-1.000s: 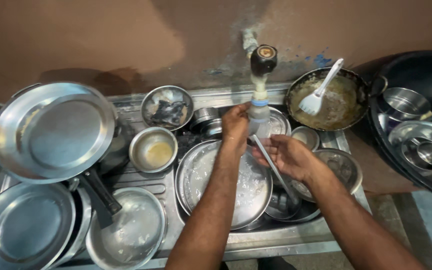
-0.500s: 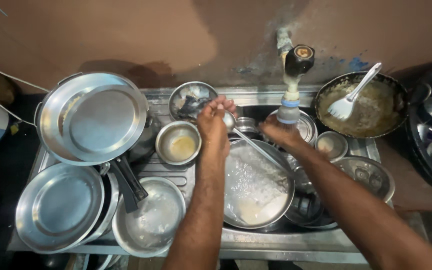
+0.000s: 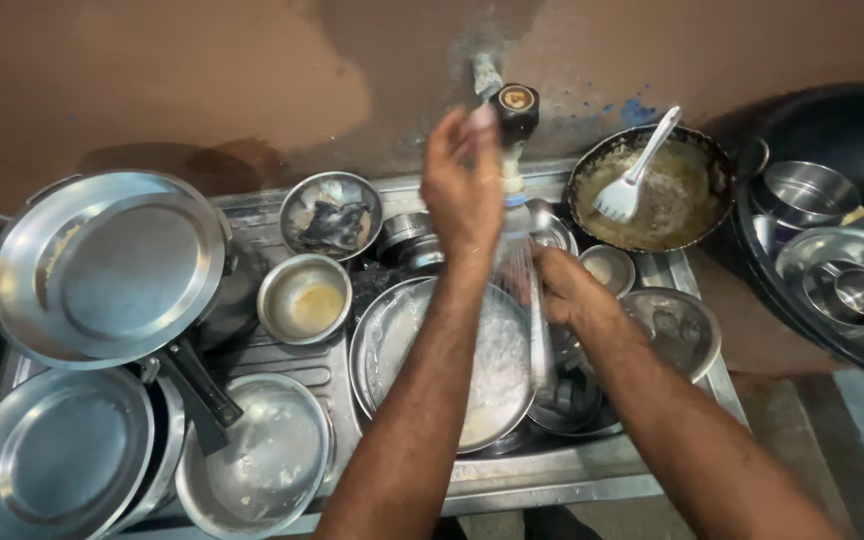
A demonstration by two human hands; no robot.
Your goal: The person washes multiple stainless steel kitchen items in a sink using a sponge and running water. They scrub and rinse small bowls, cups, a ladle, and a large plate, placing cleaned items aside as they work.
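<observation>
Reaching up, left hand [image 3: 462, 185] sits at the tap [image 3: 512, 115], fingers loose around its knob, blurred so grip unclear; right hand [image 3: 567, 290] below the tap closes on a long steel utensil [image 3: 537, 320] under the water; soapy plate [image 3: 452, 365] lies below the tap in the sink [image 3: 592, 475]; washing looks barely started, judging by the dirty pan with spatula [image 3: 652, 190] right of the tap and stacked plates [image 3: 102, 270] left; little free room, rims crowd everywhere.
</observation>
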